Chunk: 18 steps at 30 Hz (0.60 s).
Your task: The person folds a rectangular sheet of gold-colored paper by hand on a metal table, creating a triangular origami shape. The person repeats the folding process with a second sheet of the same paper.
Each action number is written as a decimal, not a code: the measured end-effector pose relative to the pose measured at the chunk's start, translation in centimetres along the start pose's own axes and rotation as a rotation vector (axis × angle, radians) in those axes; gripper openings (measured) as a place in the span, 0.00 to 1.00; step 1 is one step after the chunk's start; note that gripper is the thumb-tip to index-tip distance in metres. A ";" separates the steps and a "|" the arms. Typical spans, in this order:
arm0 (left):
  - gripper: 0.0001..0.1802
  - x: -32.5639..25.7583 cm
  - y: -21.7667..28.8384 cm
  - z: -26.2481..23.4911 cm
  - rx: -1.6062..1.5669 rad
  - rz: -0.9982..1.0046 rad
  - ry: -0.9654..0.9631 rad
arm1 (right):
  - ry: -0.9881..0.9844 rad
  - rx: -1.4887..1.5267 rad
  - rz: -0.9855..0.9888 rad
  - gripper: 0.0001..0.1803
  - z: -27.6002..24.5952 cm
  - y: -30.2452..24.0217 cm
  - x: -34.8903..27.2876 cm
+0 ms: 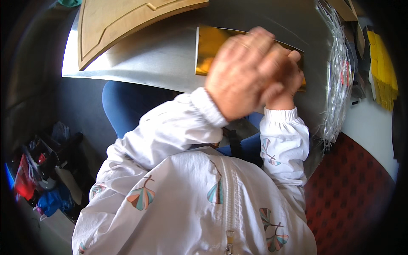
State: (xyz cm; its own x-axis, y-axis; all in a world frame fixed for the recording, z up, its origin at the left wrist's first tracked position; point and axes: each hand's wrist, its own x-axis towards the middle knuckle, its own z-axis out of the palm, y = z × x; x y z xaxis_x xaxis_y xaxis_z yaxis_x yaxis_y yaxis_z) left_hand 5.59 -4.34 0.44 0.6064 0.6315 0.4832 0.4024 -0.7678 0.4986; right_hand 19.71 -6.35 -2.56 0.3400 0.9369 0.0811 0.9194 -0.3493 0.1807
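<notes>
My left hand [240, 78] is raised over a metal table, blurred by motion, with its back toward me. It crosses in front of my right hand [288, 91] and hides most of it. A few of the right hand's fingertips show beyond the left hand. What either hand holds, if anything, cannot be made out. Beneath both hands lies a flat, shiny gold sheet [206, 49] with a pale edge, partly covered by them.
A wooden board with a carved groove [127, 21] lies at the table's far left. Along the right edge hangs a bundle of silver strands [333, 93]. Beyond it is yellow pleated material [382, 72]. A dark red patterned mat [348, 191] covers the floor at right; bags [51, 199] sit at left.
</notes>
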 end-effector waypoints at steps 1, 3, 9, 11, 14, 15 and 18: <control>0.40 0.1 0.6 1.2 0.073 0.020 -0.084 | -0.011 0.032 0.014 0.27 0.1 0.1 -0.1; 0.50 -0.6 0.5 2.6 0.053 -0.084 -0.140 | 0.062 0.028 0.076 0.24 0.3 0.1 -0.1; 0.61 -4.9 -0.6 2.4 0.292 -0.168 -0.178 | 0.053 -0.002 0.146 0.49 -0.7 -0.7 -0.1; 0.61 -5.7 -0.4 1.6 0.331 -0.203 -0.224 | 0.049 0.000 0.162 0.49 -1.3 -0.9 -0.1; 0.61 -6.7 0.0 0.2 0.309 -0.227 -0.264 | -0.023 0.063 0.150 0.49 -1.6 -1.3 -0.3; 0.61 -7.3 0.1 -0.3 0.296 -0.222 -0.268 | 0.005 0.077 0.124 0.49 -1.5 -1.5 -0.5; 0.61 -9.3 -0.1 -1.4 0.303 -0.231 -0.316 | 0.091 0.017 0.091 0.49 -0.9 -2.1 -0.9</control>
State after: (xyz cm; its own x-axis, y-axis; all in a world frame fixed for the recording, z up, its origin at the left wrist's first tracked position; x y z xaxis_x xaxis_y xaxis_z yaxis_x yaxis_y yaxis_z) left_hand -1.08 -10.01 -3.06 0.6372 0.7614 0.1191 0.7038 -0.6379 0.3128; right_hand 17.33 -6.46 -2.13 0.4032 0.8961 0.1854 0.8891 -0.4316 0.1524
